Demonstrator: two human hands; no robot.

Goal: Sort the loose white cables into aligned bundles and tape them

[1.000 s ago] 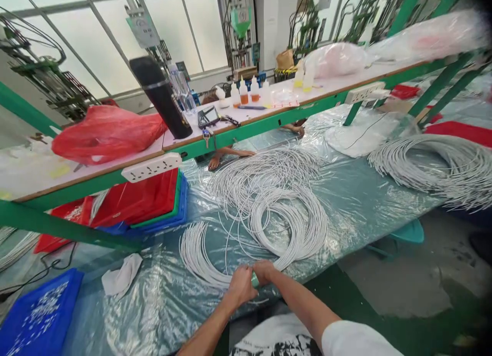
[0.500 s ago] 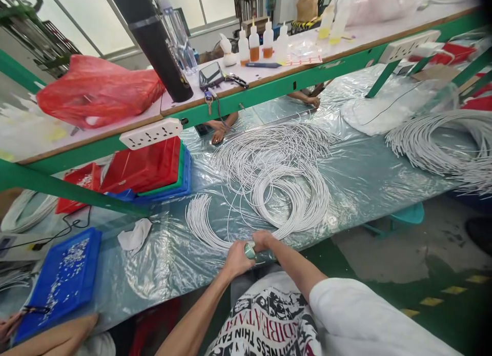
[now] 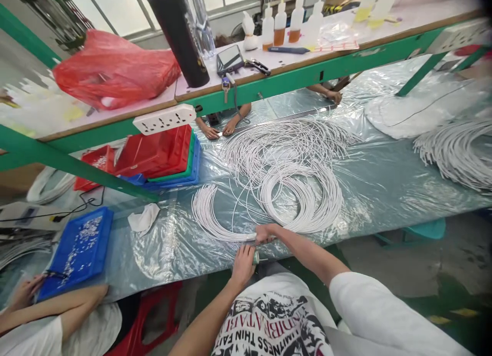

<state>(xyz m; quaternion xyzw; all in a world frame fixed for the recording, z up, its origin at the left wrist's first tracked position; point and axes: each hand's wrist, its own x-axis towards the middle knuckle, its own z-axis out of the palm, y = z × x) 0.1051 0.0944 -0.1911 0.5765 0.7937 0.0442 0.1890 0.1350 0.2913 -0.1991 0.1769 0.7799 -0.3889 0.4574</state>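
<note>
My right hand [image 3: 265, 233] is closed around a bundle of thin white cables [image 3: 217, 228] near the table's front edge. From my grip the bundle curves left and ends in a fan of cut ends. My left hand [image 3: 243, 266] is just below, at the table edge, fingers wrapped around a small pale green roll [image 3: 255, 257] that looks like tape. Beyond my right hand lie round white cable coils [image 3: 284, 222], overlapping a larger loose heap of white cables [image 3: 265, 135].
Across the table, a person's hands [image 3: 230, 125] work near a long metal strip [image 3: 292, 115]. A blue tray [image 3: 82, 253] of small white pieces is left, beside another person's arm. Stacked bins [image 3: 157, 156] and a white cloth [image 3: 144, 218] lie nearer. A green-framed shelf [image 3: 284, 79] spans overhead.
My left hand has dropped away from the cable bundle with the green roll, so the two hands are now apart. My right hand stays on the bundle. The camera view has shifted slightly.
</note>
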